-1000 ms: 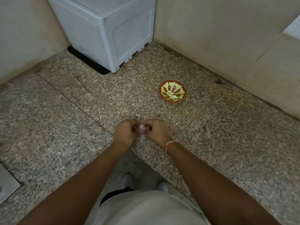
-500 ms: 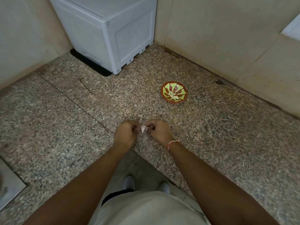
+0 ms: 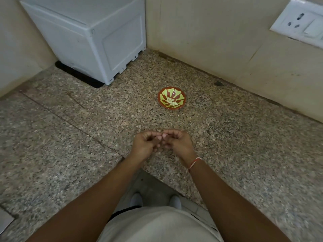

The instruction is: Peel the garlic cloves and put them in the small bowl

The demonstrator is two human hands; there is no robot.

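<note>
Fingers of left hand [image 3: 142, 145] and right hand [image 3: 178, 143] curl, thumbs touching.

I see a speckled granite countertop [image 3: 227, 140]; on it sit a small painted bowl [image 3: 181, 100] with peeled cloves [image 3: 172, 102] and a white appliance [image 3: 90, 37].
</note>
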